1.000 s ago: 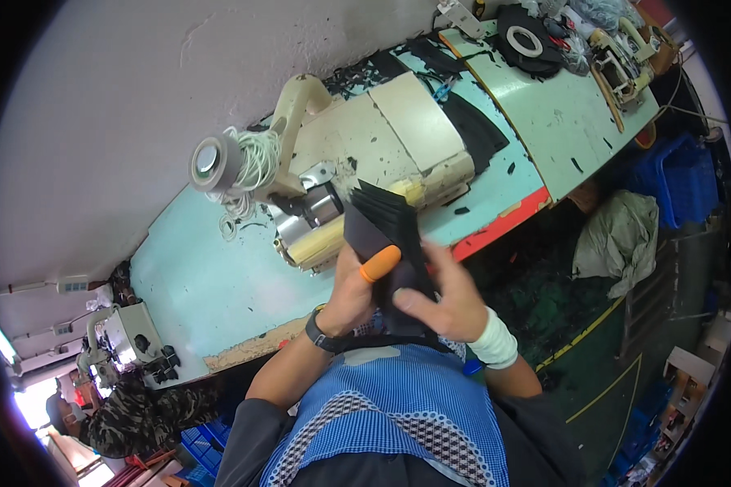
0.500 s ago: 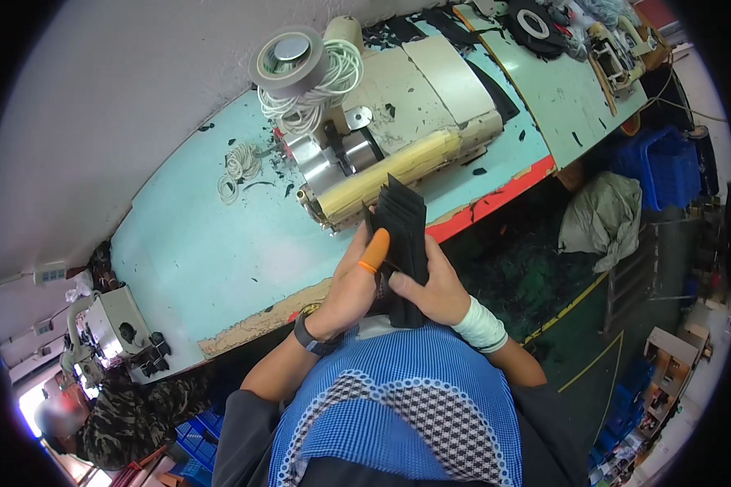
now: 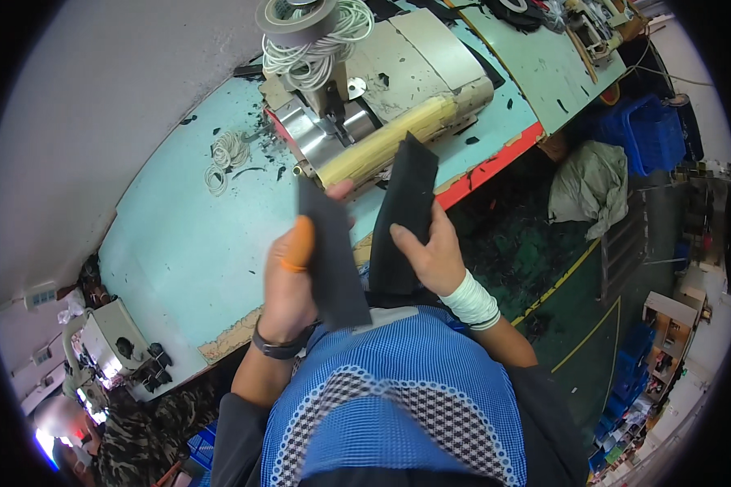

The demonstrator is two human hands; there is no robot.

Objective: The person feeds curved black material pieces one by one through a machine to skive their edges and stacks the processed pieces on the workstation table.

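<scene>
My left hand, with an orange finger cot on the thumb, grips a flat black strip of material. Slightly blurred, this strip stands apart from the stack. In my right hand is a stack of black strips, pinched between thumb and fingers and slanting up to the right. Both hands are above my lap, at the near edge of the pale green table. Just beyond them sits a sewing machine with a yellow-covered front.
White cord lies coiled on the table among black scraps. Tape rolls sit on top of the machine. At right are a grey sack and blue crates. A camouflage-clad person is near another sewing machine at lower left.
Both hands were together on the stack of strips. My left hand has moved left with one strip, separate from the stack in my right hand. The view has shifted slightly.
</scene>
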